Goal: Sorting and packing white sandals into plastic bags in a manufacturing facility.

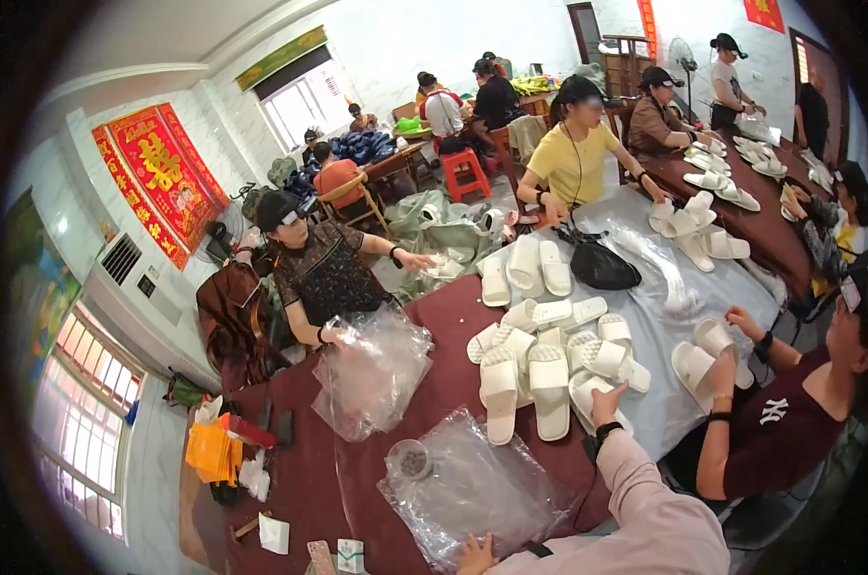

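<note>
My right hand [606,403] reaches out in a pale pink sleeve and grips a white slipper [584,391] at the near edge of a slipper pile. My left hand [476,556], low in the view, lies at the near edge of a stack of clear plastic bags [472,489], its fingers apart. A small clear tub [411,460] with small pieces in it stands on those bags. Several more white slippers [550,383] lie heaped just left of my right hand, some upright and some on their sides.
Across the maroon-covered table [357,479], a person handles clear bags [371,369]. At right, another person's hands hold slippers [714,345]. A black waist bag [604,265] lies by the far slippers. Tissues [274,534] and a small box [350,556] lie near left.
</note>
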Demonstrator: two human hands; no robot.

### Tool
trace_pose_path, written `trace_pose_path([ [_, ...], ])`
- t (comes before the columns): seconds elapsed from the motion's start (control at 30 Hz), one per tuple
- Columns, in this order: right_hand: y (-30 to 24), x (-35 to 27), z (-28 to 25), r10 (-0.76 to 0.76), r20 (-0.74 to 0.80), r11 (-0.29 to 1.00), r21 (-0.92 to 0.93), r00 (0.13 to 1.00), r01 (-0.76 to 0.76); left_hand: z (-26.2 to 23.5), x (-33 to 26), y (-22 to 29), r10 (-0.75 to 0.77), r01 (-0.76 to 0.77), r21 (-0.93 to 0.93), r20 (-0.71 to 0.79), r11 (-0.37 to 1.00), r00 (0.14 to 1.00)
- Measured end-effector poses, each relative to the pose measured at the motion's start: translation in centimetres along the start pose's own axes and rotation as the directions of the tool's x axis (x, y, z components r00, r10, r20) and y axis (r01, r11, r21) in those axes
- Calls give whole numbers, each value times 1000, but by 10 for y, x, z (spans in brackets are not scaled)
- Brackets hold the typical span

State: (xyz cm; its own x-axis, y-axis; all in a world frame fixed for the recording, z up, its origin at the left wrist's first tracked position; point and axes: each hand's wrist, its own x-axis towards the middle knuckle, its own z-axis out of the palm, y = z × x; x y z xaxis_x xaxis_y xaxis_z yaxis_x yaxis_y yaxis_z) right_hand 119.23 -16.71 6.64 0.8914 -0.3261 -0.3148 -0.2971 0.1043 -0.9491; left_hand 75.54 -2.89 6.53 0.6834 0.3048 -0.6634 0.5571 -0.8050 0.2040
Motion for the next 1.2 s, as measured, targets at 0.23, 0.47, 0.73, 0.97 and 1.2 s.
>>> trace_pose_path([
  [0.23, -29, 41, -35, 145, 211, 989, -72, 967, -133, 22, 13, -11, -22, 25, 47, -65, 999, 998],
  [0.47, -17, 70, -43, 244, 516, 943, 73, 821, -326, -9, -10, 11, -58, 58, 2, 16, 998, 998],
  [0.73, 1, 23, -67, 164, 633, 935, 144, 756, -323, -7, -13, 9, -47, 48, 8, -90, 999, 995],
  [0.97, -31, -92, -90, 399, 692, 856, -44, 602, -515, -22, -13, 5, 19, -12, 49, -134, 999, 991],
  [1.2, -47, -191, -94, 682, 639, 731, -599, 355, -327, -43, 2, -11, 221, -222, -57, -33, 973, 975],
])
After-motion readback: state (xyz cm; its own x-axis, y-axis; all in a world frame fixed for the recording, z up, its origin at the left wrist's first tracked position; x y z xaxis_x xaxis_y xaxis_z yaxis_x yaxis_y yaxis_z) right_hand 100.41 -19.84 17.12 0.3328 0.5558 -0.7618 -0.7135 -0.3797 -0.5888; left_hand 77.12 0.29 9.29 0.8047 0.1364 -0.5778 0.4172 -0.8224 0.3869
